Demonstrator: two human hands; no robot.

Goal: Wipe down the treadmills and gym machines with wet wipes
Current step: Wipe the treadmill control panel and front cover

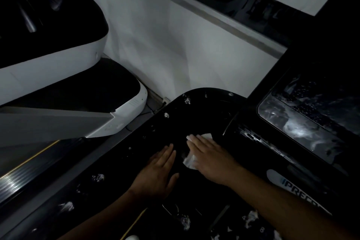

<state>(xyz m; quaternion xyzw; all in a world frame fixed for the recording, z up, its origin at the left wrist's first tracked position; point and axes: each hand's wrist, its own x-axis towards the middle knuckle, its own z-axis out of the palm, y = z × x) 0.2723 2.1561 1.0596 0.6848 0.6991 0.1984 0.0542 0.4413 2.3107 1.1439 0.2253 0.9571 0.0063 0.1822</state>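
1. Head view, the task's thing: a white wet wipe (190,160) lies crumpled on the glossy black housing of a treadmill (194,111), under the right hand (210,159). One bunched edge shows beside the thumb and a flatter corner shows past the fingertips.
2. The black housing around both hands is dotted with small white flecks of foam or lint (98,177). Some lie beyond the fingertips and others nearer the person, beside the forearms.
3. Right hand: palm down, fingers straight and close together. It presses the wipe flat against the housing and is not curled round it. The bare forearm runs back to the lower right.
4. Left hand (157,173): released, palm down on the housing just left of the wipe and apart from it. Its fingers are straight, its thumb is spread towards the right hand, and it holds nothing.
5. Right of the right hand sits a dark console screen (311,122) with pale, streaky smears. Nearer the person, beside the right forearm, is a light badge with part of a brand name (298,189).
6. Left of the left hand stands a white and black machine (58,64). Beyond both hands are a pale wall (175,45) and a framed dark pane (224,19).
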